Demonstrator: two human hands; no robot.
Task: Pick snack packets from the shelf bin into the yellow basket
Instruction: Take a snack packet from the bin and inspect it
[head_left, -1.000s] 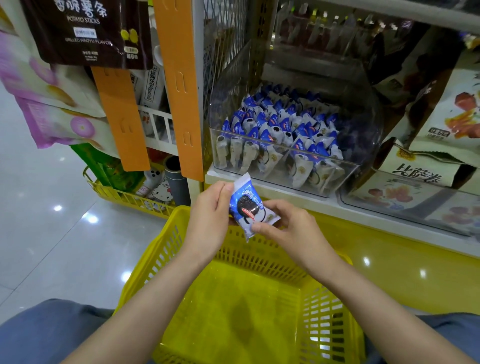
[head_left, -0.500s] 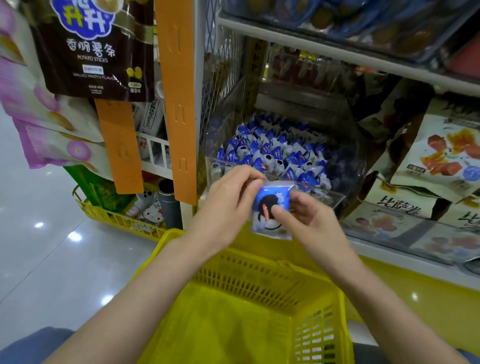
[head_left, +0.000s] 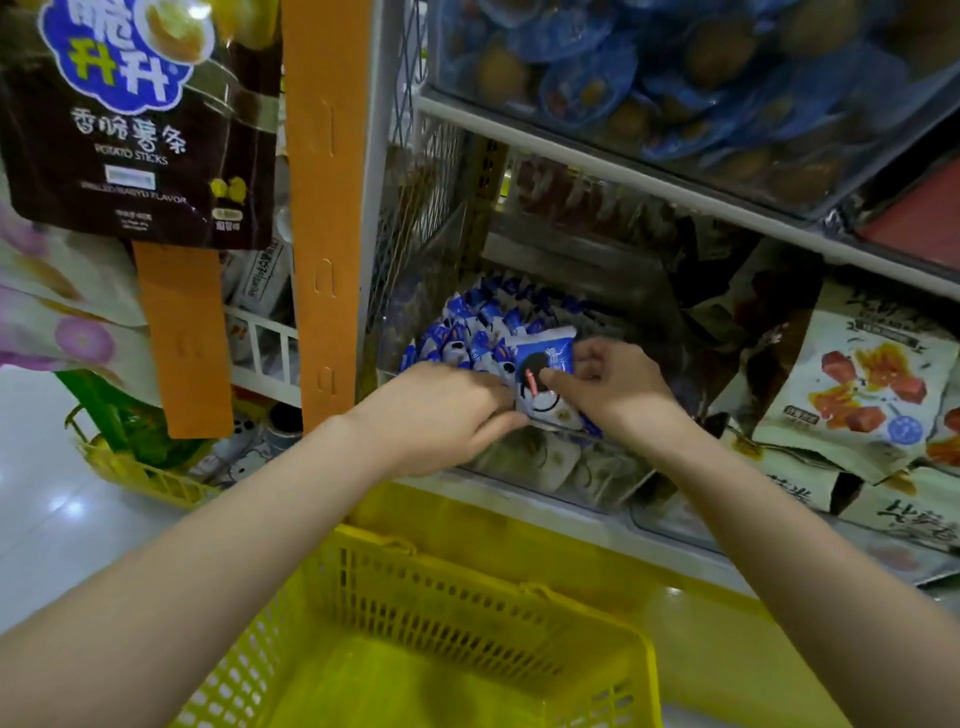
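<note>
Shop shelving fills the view, with a clear bin (head_left: 561, 462) of blue-and-white packets (head_left: 467, 332) on the lower shelf and a yellow basket (head_left: 467, 577) just below, nearer the person. One packet (head_left: 540, 374) is held up over the bin's front wall, its printed face towards the camera and its long axis running up and away, leaning slightly right. The right hand (head_left: 618, 389) pinches it, thumb across the face and fingers curled behind. The left hand (head_left: 441, 410) reaches its lower left edge with bent fingers; whether they pinch or only touch cannot be told. The basket lies down and towards the body from the grip, so the packet must likely come back over the front wall and shelf lip before dropping, with the right hand best placed to carry it.
</note>
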